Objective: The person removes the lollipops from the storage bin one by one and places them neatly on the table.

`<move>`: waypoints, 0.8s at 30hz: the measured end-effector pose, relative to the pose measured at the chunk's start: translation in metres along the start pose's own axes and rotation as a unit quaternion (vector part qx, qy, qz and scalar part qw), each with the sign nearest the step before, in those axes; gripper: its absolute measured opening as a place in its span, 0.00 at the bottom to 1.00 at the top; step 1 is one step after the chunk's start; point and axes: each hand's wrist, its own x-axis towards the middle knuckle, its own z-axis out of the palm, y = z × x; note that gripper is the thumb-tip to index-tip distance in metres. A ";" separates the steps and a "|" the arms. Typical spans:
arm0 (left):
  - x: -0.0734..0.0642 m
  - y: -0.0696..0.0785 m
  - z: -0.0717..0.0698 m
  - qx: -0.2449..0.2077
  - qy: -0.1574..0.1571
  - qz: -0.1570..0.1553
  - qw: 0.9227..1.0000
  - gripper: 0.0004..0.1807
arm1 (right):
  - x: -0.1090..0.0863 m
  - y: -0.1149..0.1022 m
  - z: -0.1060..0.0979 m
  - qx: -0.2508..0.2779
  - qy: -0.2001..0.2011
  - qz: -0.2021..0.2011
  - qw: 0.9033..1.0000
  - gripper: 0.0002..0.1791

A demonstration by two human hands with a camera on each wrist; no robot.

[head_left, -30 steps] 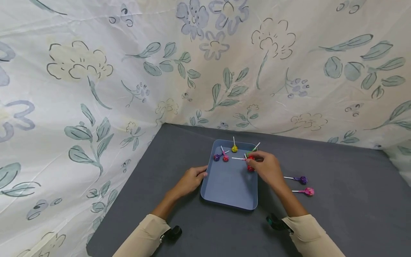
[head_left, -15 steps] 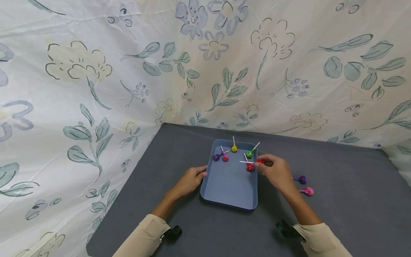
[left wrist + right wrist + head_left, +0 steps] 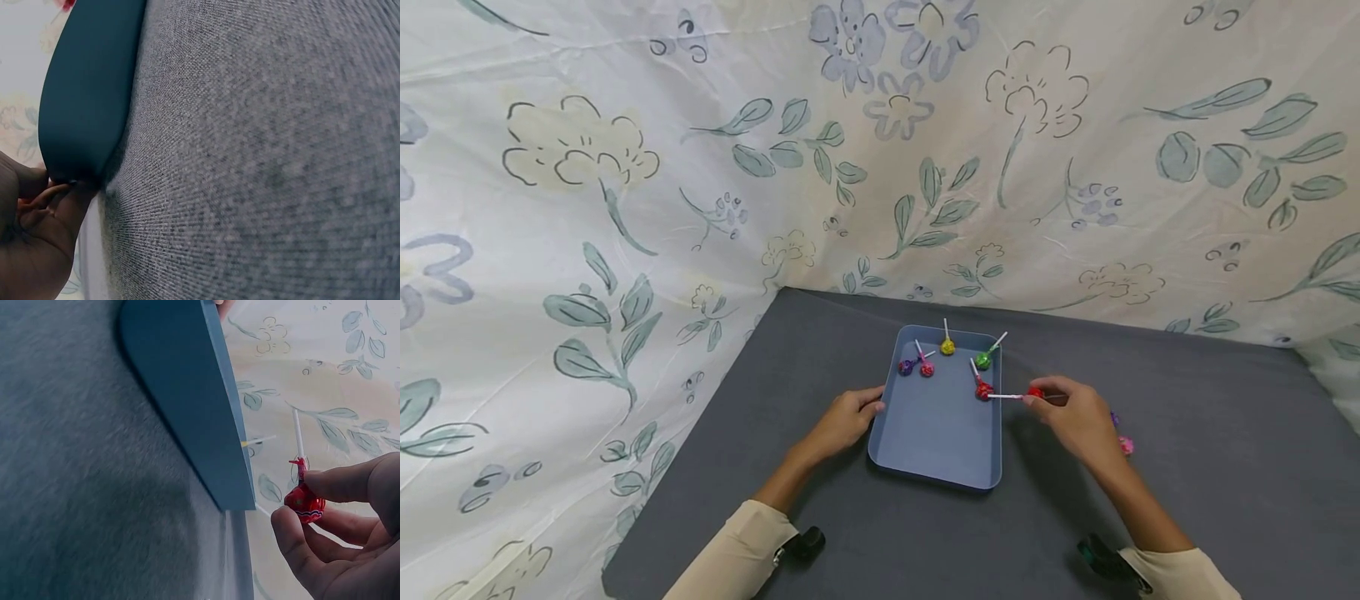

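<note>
My right hand [image 3: 1078, 417] pinches a red lollipop [image 3: 304, 503] by its wrapped head, just right of the blue-grey tray [image 3: 936, 442]. The lollipop's white stick points left over the tray's right rim in the head view. My left hand [image 3: 842, 423] grips the tray's left edge between thumb and fingers, also seen on the tray wall [image 3: 90, 94] in the left wrist view. Inside the tray lie a second red lollipop [image 3: 983, 390], a green one [image 3: 982, 360], a yellow one [image 3: 947, 346], a pink-red one [image 3: 927, 369] and a purple one [image 3: 906, 367].
A pink lollipop [image 3: 1125, 446] and a purple lollipop [image 3: 1114, 419] lie on the dark grey table cloth [image 3: 1225, 467], partly hidden behind my right hand. A flowered curtain [image 3: 880, 200] rises along the table's back and left side.
My right hand has moved right and toward me with the red lollipop, from over the tray to beyond its right rim. The left hand and the tray have stayed put.
</note>
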 end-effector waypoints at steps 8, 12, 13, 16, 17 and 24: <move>0.000 0.001 0.000 -0.005 0.000 -0.001 1.000 0.23 | -0.012 0.013 -0.011 -0.011 0.004 0.001 1.000 0.20; 0.000 0.000 0.000 -0.007 0.000 -0.001 1.000 0.23 | -0.018 0.017 -0.017 -0.014 0.006 -0.008 1.000 0.20; 0.000 0.000 0.000 -0.007 0.000 -0.001 1.000 0.23 | -0.019 0.018 -0.018 -0.017 0.007 -0.011 1.000 0.20; 0.000 0.000 0.001 -0.007 0.001 0.000 1.000 0.23 | -0.023 0.022 -0.021 -0.030 0.011 -0.016 0.999 0.20; 0.001 -0.001 0.000 -0.007 0.002 0.001 1.000 0.23 | -0.023 0.023 -0.021 -0.034 0.011 -0.015 0.999 0.20; 0.000 -0.002 0.000 0.001 0.003 0.006 1.000 0.22 | -0.028 0.030 -0.025 -0.035 0.000 0.016 0.999 0.23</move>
